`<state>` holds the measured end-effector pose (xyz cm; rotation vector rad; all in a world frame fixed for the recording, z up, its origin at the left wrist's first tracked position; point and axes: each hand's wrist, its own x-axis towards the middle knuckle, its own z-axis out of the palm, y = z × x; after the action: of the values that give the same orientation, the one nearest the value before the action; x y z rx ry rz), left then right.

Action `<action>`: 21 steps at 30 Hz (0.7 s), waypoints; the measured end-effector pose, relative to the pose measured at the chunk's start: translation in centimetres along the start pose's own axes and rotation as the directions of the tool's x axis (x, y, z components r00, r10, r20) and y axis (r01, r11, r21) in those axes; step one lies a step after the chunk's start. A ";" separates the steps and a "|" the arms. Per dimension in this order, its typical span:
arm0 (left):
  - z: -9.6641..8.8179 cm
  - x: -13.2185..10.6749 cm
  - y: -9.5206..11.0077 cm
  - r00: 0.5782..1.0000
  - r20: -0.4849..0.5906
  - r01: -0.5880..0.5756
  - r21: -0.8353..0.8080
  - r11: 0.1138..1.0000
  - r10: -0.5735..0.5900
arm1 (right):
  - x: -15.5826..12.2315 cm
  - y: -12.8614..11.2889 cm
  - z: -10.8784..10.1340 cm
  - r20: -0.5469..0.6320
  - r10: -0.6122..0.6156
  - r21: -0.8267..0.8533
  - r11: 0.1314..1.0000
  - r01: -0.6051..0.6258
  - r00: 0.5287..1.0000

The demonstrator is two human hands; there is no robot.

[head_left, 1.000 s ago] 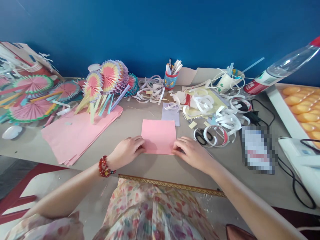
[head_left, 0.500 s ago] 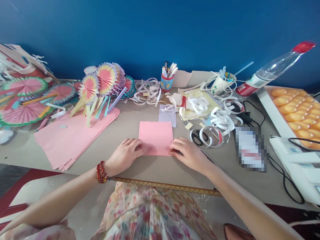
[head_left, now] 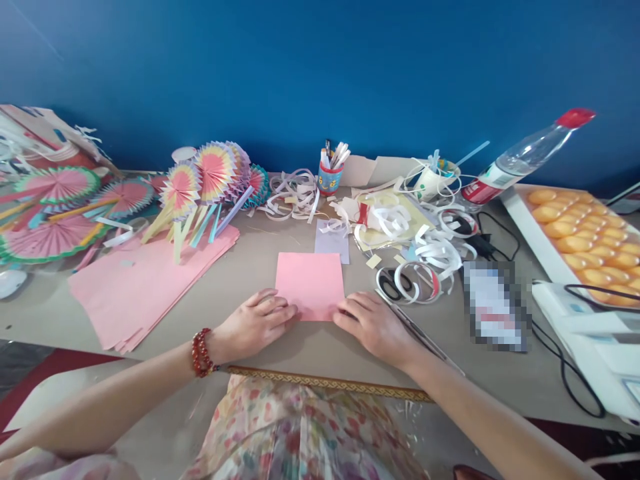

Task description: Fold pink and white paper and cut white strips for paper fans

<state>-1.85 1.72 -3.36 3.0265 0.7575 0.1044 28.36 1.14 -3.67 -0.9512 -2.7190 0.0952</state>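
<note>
A pink sheet of paper (head_left: 310, 283) lies flat in front of me on the grey-brown table (head_left: 295, 350). My left hand (head_left: 257, 321), with a red bead bracelet at the wrist, is at its lower left corner, fingers bent together and tips on the paper. At the lower right corner my right hand (head_left: 370, 325) has its fingers curled in, gripping the near edge; its thumb is mostly hidden. Just beyond the pink sheet is a small lilac paper (head_left: 331, 247). Black-handled scissors (head_left: 400, 283) lie right of the sheet, partly under paper strips.
Left are a pink paper stack (head_left: 145, 287) and several pleated paper rosettes (head_left: 215, 170). Behind stand a pen cup (head_left: 331, 177) and curled white strips (head_left: 293, 193). On the right are a leaning bottle (head_left: 520, 163), a blurred packet (head_left: 495, 307), black cables and a tray of orange rounded shapes (head_left: 585, 233).
The whole view has shifted, so things sit slightly lower. My left fingers have moved further onto the paper's lower left corner. My right fingers have slid a little inward along the near edge.
</note>
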 end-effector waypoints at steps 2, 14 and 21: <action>0.0 -0.4 0.0 0.999 0.006 -0.037 -0.001 0.999 0.037 | 0.3 -0.4 -0.1 -0.003 -0.058 -0.013 0.998 0.058 0.998; -0.6 0.2 2.2 0.998 0.055 0.023 -0.120 0.992 -0.017 | 1.2 -1.7 0.0 0.104 -0.112 -0.103 0.987 0.123 0.988; 0.0 0.9 2.9 0.988 0.149 0.007 -0.263 0.965 0.034 | 0.7 -2.7 0.2 0.083 -0.023 -0.102 0.994 0.031 0.996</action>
<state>0.31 -0.39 -3.17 2.7504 0.6529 -0.0253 26.14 -0.52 -3.32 -0.9578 -2.8354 -0.0122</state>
